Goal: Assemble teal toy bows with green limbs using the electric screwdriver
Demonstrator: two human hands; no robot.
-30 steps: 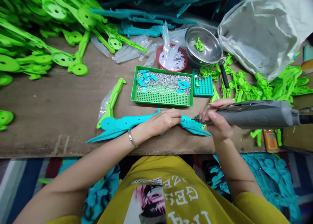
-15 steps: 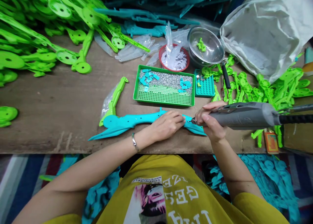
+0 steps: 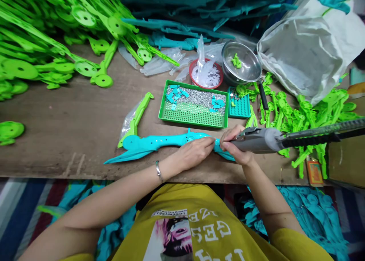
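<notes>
A long blue plastic toy part [image 3: 168, 140], shaped like a bow or blade, lies along the front of the table. My left hand [image 3: 194, 152] is closed over its right half, fingertips pressed on it. My right hand [image 3: 236, 145] grips a grey electric screwdriver [image 3: 264, 140], held almost level and pointing left. Its tip is hidden behind my fingers, close to my left fingertips at the part's right end. A green plastic arm [image 3: 136, 118] with a clear plastic blade [image 3: 128, 118] meets the left end of the blue part.
Behind the work stands a green tray [image 3: 194, 118] of screws and small blue pieces, beside a small teal tray [image 3: 242, 111]. Farther back are a red basket [image 3: 219, 69], a metal pan [image 3: 252, 61] and a white sack [image 3: 299, 52]. Green parts [image 3: 102, 80] pile up left and right.
My right hand and the screwdriver have moved left, closer to my left fingertips, and the tip no longer shows. The whole view has shifted slightly. My left hand stays on the blue part.
</notes>
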